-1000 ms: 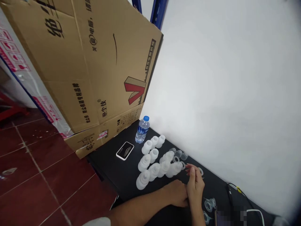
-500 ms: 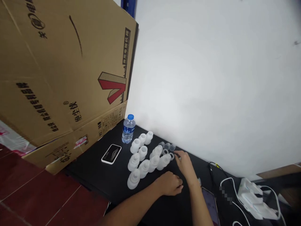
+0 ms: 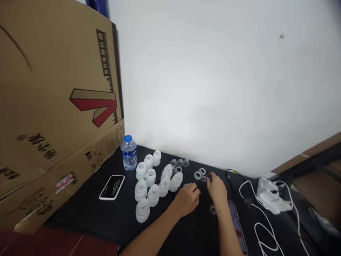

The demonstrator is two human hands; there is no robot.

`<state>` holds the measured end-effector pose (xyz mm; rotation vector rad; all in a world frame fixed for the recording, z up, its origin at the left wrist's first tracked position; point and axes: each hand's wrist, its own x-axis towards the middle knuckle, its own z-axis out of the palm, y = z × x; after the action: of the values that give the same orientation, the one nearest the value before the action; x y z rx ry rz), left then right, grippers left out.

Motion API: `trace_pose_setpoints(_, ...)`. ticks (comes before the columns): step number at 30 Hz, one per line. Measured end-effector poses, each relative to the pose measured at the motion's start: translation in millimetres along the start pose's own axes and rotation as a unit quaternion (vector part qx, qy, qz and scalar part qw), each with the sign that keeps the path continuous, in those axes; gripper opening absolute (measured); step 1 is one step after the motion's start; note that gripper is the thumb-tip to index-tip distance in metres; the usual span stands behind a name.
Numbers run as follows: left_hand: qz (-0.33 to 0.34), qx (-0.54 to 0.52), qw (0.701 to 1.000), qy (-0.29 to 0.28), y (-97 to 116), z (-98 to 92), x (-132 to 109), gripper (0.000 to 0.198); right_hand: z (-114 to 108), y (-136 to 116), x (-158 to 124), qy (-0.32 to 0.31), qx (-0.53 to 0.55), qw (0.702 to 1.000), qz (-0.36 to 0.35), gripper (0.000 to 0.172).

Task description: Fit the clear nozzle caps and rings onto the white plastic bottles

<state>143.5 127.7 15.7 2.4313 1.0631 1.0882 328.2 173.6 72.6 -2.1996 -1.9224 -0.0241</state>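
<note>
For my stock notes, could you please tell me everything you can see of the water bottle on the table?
The water bottle is clear plastic with a blue cap and a blue label, and it holds clear liquid. It stands upright at the back of the black table, near the cardboard box. A frosted white bottle stands very close; I cannot tell whether they touch.

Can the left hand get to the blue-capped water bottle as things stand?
Probably yes, with a stretch: the left hand is fairly close, but the cluster of frosted plastic bottles stands between it and the water bottle. It would likely need to lift over them or go round their near side.
</note>
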Motion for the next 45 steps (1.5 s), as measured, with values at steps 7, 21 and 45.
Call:
trace_pose_setpoints(7, -0.045, 0.037, 0.998, 0.022, 5, 0.8, -2, 0.032, 5, -16, 13, -0.041, 0.019, 0.996, 0.08, 0.021)
trace_pose_setpoints(21, -0.052, -0.025, 0.998, 0.004, -21, 15.2, -11, 0.072, 38, -31, 1, 0.101, 0.312, 0.927, -0.179, 0.013)
trace_pose_setpoints(45, -0.207, -0.081, 0.969, 0.109, -23, 2.2, -4, 0.033, 35, -31, -6, -0.069, 0.165, 0.982, -0.054, 0.012)
